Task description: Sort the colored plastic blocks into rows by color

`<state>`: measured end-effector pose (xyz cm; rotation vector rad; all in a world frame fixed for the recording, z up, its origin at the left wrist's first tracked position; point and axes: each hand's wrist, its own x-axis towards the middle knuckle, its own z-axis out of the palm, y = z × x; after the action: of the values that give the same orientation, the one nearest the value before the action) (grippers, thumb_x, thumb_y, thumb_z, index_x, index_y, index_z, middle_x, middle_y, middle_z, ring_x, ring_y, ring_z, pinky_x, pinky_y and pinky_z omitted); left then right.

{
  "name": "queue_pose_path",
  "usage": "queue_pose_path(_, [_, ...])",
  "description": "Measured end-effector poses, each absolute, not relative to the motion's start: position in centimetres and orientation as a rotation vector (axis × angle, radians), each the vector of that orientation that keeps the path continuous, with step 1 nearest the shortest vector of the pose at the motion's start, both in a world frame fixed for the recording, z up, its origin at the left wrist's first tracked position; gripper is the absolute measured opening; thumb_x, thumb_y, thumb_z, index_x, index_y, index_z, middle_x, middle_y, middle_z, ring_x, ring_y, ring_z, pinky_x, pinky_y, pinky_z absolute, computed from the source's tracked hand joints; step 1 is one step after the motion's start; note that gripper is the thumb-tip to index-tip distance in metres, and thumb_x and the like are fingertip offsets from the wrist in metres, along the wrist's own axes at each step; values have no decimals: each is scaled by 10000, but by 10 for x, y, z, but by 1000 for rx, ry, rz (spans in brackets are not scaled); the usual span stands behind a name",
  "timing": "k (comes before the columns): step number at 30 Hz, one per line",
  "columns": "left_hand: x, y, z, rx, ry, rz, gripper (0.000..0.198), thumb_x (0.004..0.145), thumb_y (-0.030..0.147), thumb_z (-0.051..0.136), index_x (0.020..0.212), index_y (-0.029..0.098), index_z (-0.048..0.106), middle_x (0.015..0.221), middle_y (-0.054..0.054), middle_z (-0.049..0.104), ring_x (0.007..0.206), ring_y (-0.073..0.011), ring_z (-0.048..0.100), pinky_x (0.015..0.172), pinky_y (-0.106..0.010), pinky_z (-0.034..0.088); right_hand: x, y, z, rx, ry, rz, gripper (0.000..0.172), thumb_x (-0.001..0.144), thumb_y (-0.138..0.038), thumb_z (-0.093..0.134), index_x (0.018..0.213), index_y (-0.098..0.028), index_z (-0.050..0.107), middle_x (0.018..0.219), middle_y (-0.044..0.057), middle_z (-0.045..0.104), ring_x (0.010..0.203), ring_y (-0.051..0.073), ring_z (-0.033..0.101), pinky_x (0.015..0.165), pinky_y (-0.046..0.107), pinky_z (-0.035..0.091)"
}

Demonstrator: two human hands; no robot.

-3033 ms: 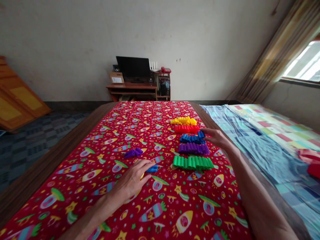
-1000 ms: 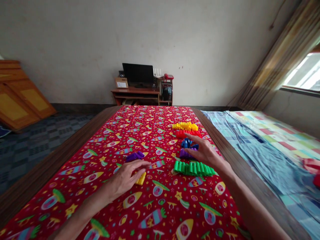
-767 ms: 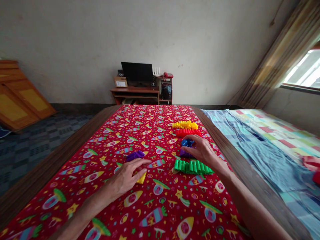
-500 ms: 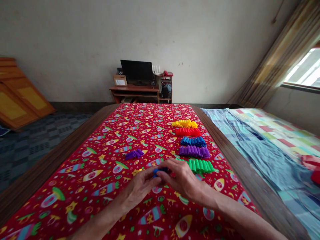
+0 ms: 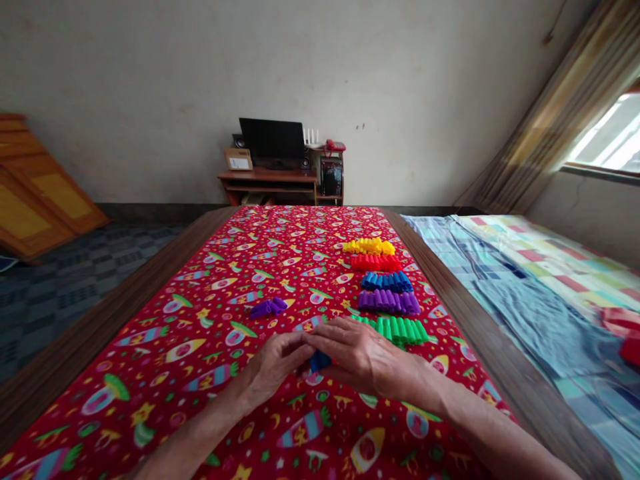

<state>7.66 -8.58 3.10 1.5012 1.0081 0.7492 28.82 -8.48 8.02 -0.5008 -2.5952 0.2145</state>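
Blue block (image 5: 320,362) looks light and stiff, best taken by its sides, pinched between the left hand (image 5: 275,363) and right hand (image 5: 363,355).

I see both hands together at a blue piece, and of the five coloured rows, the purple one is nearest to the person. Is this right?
The nearest row is wrong: the head view shows the green row nearest, with the purple row just beyond it. The left hand and right hand are indeed together at a blue piece.

Green pieces (image 5: 403,330) block passage beyond the right hand (image 5: 357,353).
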Motion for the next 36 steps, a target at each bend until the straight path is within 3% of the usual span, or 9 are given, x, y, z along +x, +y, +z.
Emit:
queue_pose_path(3, [72,-86,39,1644,1080,777,481,861,617,518,799,169,682,632,-16,649,587,-152,597,573,-239,476,301,-71,86,-580,-2532,157,334,949,-285,554,1257,-154,566,1126,136,685,1016,232,630,883,395,522])
queue_pose_path(6, [64,-83,51,1788,1159,818,374,898,500,513,874,184,713,775,-44,716,696,-173,655,630,-237,514,338,-39,92,-703,-2406,54,401,930,-239,563,1324,-168,549,1197,143,665,1127,259,598,928,433,505])
queue_pose_path(16, [56,-75,57,1763,1139,851,316,887,435,519,869,172,693,746,-41,715,622,-152,663,566,-220,533,420,30,72,-1345,-2441,73,377,842,-248,645,1210,-168,669,1018,132,738,925,268,697,787,348,540])
queue_pose_path(21, [50,-71,52,1898,1143,833,312,921,389,459,893,177,686,777,-41,726,655,-153,681,602,-223,542,419,37,63,-1273,-2472,84,358,849,-252,648,1192,-155,678,1000,142,737,909,276,697,771,363,544])
queue_pose_path(25, [36,-67,54,2209,1217,709,290,924,331,446,972,206,703,952,-48,741,887,-181,698,804,-260,548,424,32,67,-1120,-2437,33,328,896,-290,609,1198,-177,668,1025,139,728,907,256,694,774,360,545])
queue_pose_path(28, [25,-68,47,2375,1264,479,291,859,300,560,1113,238,686,1140,-52,700,1078,-216,651,946,-313,514,426,18,78,-1046,-2350,-47,284,943,-297,539,1168,-192,678,974,125,730,867,237,692,760,345,531])
queue_pose_path(31, [20,-70,32,2450,1337,284,451,749,227,672,1198,267,656,1277,-58,627,1222,-264,569,1013,-361,483,419,1,92,-1078,-2223,-133,259,957,-277,507,1093,-183,706,857,100,732,730,198,682,670,292,504])
queue_pose_path(36, [34,-72,15,2305,1350,448,459,741,196,659,1195,263,647,1192,-54,648,1092,-239,630,948,-363,517,369,-34,99,-1031,-2230,-19,249,970,-253,493,1097,-150,681,778,71,720,628,152,647,578,247,470])
